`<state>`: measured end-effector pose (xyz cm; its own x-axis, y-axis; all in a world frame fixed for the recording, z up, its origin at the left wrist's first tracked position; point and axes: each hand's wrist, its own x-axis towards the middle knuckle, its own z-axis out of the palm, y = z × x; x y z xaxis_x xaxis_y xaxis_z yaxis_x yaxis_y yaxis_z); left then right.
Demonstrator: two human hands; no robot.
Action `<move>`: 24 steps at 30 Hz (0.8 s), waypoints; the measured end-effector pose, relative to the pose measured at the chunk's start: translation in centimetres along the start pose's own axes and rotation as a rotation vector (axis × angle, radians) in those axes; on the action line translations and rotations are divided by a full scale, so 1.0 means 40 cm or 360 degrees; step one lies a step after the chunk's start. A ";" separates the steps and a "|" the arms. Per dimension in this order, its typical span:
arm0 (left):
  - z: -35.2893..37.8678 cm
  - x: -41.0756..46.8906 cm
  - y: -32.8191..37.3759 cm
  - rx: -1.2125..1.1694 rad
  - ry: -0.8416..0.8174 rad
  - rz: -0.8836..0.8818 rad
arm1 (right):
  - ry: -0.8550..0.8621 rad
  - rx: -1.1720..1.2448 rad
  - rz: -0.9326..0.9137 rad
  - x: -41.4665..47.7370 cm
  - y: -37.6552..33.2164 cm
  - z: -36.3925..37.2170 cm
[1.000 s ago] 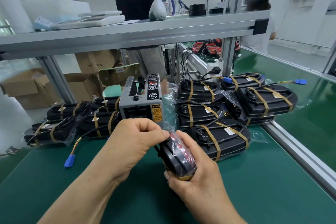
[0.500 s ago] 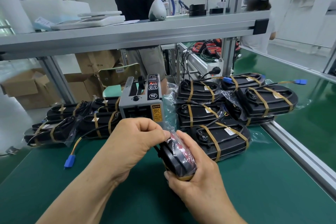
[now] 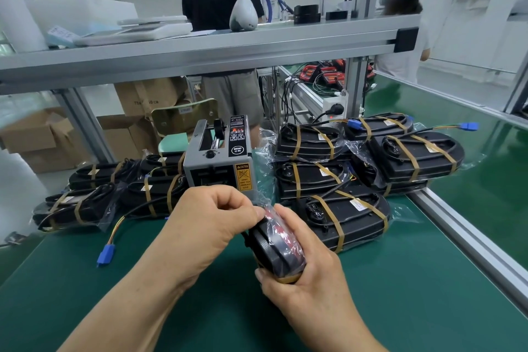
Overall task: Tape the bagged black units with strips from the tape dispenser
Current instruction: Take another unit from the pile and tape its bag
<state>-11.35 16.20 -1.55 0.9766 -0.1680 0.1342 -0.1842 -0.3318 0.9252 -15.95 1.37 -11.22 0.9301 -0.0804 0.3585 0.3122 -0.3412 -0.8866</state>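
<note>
I hold one bagged black unit on end above the green bench, just in front of the grey tape dispenser. My right hand grips it from below and behind, with a brown tape strip at its lower end. My left hand has its fingers curled and pinches the clear bag at the unit's top. Taped bagged units lie stacked right of the dispenser and left of it.
A metal shelf rail crosses overhead. An aluminium edge divides the bench from a green conveyor at right. A loose blue connector lies at left. Two people stand beyond the bench, with cardboard boxes at back left.
</note>
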 end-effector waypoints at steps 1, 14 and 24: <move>-0.001 0.000 0.000 0.0019 0.0000 0.0004 | -0.0001 -0.0006 -0.0003 -0.001 0.001 0.000; 0.048 -0.011 -0.028 -0.0376 0.0063 -0.0224 | -0.0012 0.0018 -0.0035 0.002 0.000 -0.003; 0.080 -0.069 -0.049 -0.0641 0.0232 -0.0241 | 0.0006 -0.0011 -0.0101 0.002 0.002 0.005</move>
<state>-14.06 14.33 -4.89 1.0000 -0.0032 0.0089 -0.0088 0.0500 0.9987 -15.82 1.51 -11.30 0.9076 -0.0617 0.4152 0.3695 -0.3522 -0.8599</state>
